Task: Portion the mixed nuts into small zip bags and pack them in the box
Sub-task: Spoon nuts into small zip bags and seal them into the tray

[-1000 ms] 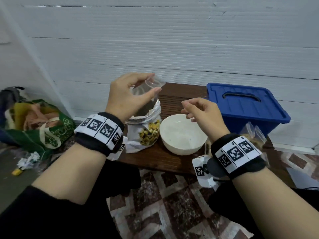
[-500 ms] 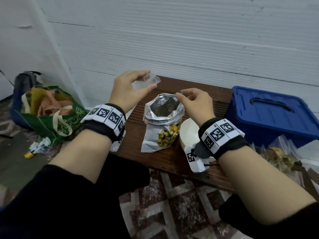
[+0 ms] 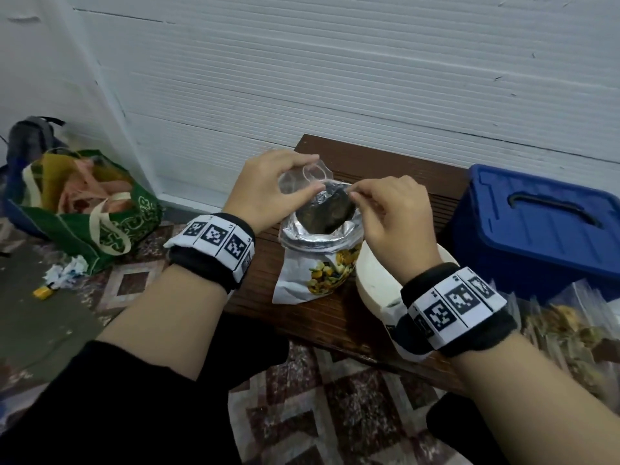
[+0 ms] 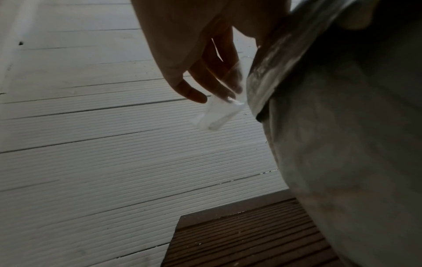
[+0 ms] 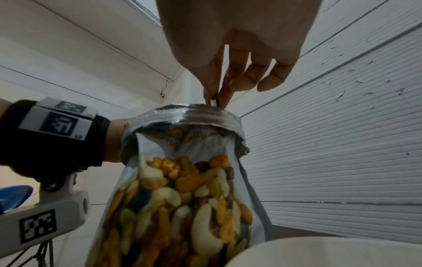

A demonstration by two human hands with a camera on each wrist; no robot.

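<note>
A foil pouch of mixed nuts (image 3: 320, 260) stands open on the brown bench (image 3: 315, 320), its rim rolled down. My left hand (image 3: 313, 174) pinches a small clear zip bag (image 3: 295, 182) and holds it at the pouch's far left rim. In the left wrist view the zip bag (image 4: 214, 115) hangs from the left hand (image 4: 212, 95) beside the pouch (image 4: 342, 144). My right hand (image 3: 352, 193) pinches the pouch's far rim between thumb and forefinger. The right wrist view has the right hand (image 5: 214, 102) at the top of the pouch (image 5: 182, 189). The blue lidded box (image 3: 536, 226) stands shut at the right.
A white bowl (image 3: 372, 283) sits right of the pouch, under my right wrist. Several filled zip bags (image 3: 563, 327) lie at the bench's right end. A green tote bag (image 3: 100, 223) and scraps of paper are on the floor to the left. A white wall runs behind the bench.
My right hand went from hovering over the bowl to pinching the pouch's rim. My left hand brought the zip bag down to the pouch's mouth. The head view has shifted left.
</note>
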